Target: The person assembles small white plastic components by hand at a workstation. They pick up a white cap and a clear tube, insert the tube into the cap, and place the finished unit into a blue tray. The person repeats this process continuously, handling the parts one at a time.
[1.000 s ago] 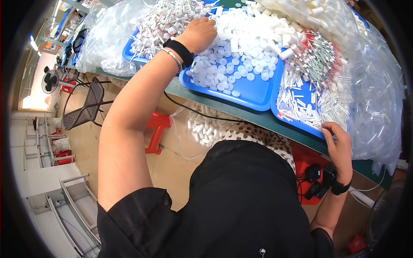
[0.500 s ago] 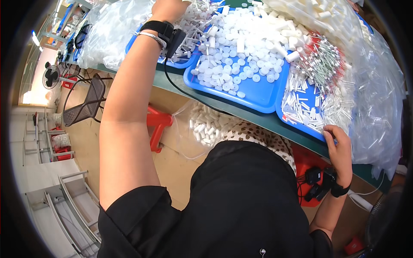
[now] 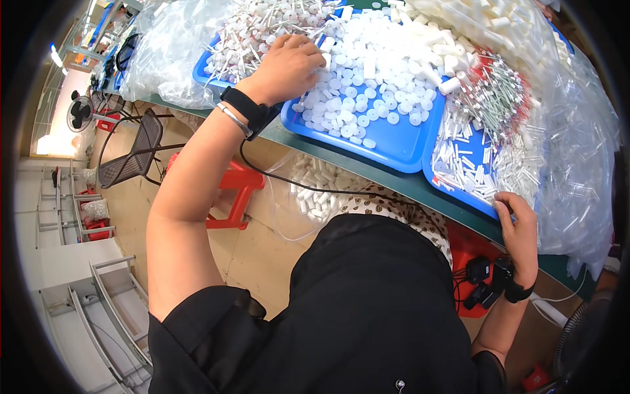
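My left hand [image 3: 289, 69] is above the seam between the left blue tray [image 3: 213, 80] and the middle blue tray [image 3: 394, 154]. Its fingers curl downward at the edge of a pile of translucent white discs [image 3: 357, 98]. Whatever they pinch is hidden under the hand. Thin white sticks with small discs on them [image 3: 246, 39] fill the left tray. My right hand [image 3: 518, 226] is at the near rim of the right blue tray [image 3: 453, 187], thumb and forefinger bent against that rim. Short white tubes [image 3: 462, 167] lie loose in this tray.
Red-and-green wire pieces [image 3: 495, 92] and white cylinders [image 3: 440, 49] are heaped behind the trays. Clear plastic bags [image 3: 571, 151] flank them. A black cable [image 3: 302, 186] trails from my left wrist. A red stool [image 3: 239, 190] and a bag of white cylinders [image 3: 315, 190] are below the table.
My left hand has come back nearer and to the right, from the far side of the left tray to the edge of the disc pile. The right hand stays in place.
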The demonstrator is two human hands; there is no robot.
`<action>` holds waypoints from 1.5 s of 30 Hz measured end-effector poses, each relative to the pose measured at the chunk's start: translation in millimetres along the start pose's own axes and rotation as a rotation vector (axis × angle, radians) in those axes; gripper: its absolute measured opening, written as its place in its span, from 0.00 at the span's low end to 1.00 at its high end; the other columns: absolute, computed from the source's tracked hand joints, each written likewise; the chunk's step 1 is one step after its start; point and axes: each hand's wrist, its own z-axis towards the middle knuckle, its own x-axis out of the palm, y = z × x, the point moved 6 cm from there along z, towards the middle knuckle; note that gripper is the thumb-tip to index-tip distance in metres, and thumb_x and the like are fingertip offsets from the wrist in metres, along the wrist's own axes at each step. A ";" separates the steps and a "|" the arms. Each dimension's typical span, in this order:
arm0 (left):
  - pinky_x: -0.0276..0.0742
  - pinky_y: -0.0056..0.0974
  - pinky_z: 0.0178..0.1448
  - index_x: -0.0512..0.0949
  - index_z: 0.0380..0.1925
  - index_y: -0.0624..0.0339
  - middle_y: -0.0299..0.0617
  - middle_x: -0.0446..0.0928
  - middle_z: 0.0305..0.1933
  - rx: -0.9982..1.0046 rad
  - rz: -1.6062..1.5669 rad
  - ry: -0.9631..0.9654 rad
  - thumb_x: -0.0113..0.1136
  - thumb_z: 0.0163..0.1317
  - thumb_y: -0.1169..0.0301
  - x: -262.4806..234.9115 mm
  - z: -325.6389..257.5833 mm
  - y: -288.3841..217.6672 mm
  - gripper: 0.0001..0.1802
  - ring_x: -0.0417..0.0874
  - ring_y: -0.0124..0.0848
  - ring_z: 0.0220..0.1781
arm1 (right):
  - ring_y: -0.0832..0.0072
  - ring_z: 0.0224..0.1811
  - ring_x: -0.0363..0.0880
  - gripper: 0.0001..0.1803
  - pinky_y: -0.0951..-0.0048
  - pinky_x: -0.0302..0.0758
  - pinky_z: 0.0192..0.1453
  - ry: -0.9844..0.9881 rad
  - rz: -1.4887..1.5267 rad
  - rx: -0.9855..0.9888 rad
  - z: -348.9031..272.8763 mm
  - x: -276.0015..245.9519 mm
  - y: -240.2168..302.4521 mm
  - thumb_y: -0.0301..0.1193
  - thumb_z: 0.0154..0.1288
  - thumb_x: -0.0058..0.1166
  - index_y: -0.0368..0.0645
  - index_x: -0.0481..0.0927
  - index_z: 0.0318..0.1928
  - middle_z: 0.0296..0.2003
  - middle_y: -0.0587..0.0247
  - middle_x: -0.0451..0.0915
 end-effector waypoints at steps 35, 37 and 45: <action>0.59 0.50 0.77 0.81 0.48 0.49 0.36 0.80 0.52 0.076 0.099 -0.020 0.63 0.55 0.77 -0.2 0.7 -5.7 0.19 0.73 0.39 0.68 | 0.65 0.35 0.80 0.06 0.69 0.76 0.43 0.006 0.010 0.024 3.2 2.5 -4.7 0.24 0.69 0.57 0.34 0.81 0.44 0.34 0.52 0.82; 0.63 0.48 0.73 0.82 0.46 0.50 0.37 0.81 0.49 0.059 0.015 -0.113 0.65 0.54 0.76 -9.2 3.4 -2.0 0.18 0.76 0.39 0.63 | 0.64 0.35 0.80 0.07 0.68 0.76 0.43 0.001 0.016 0.022 1.3 2.6 -6.1 0.24 0.69 0.57 0.34 0.81 0.44 0.34 0.52 0.82; 0.74 0.46 0.56 0.85 0.42 0.52 0.38 0.85 0.42 -0.334 0.122 -0.479 0.71 0.57 0.66 -69.3 -12.9 70.5 0.12 0.82 0.41 0.48 | 0.62 0.36 0.81 0.07 0.68 0.76 0.44 0.007 0.019 0.031 2.2 2.9 -4.4 0.23 0.68 0.57 0.34 0.81 0.44 0.35 0.52 0.82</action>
